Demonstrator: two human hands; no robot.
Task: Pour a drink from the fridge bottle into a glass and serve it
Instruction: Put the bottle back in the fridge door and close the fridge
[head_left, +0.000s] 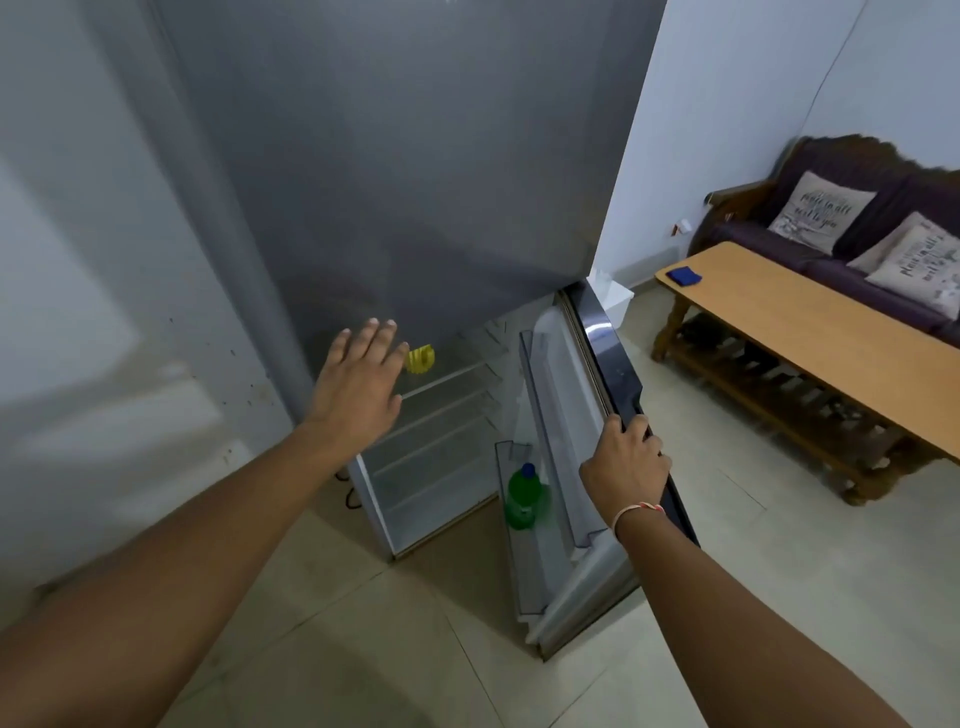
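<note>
tiled floor (727, 597) | grey fridge (415, 182) open | wooden table (831, 343) right

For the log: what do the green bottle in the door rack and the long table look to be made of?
Green bottle: likely plastic, translucent green with a blue cap; light passes through the body. Table: looks like wood or wood laminate, matte tan top on a darker turned-leg frame; blur leaves the grain unclear.

Matt grey fridge (415, 156), wooden table (810, 332)
</note>
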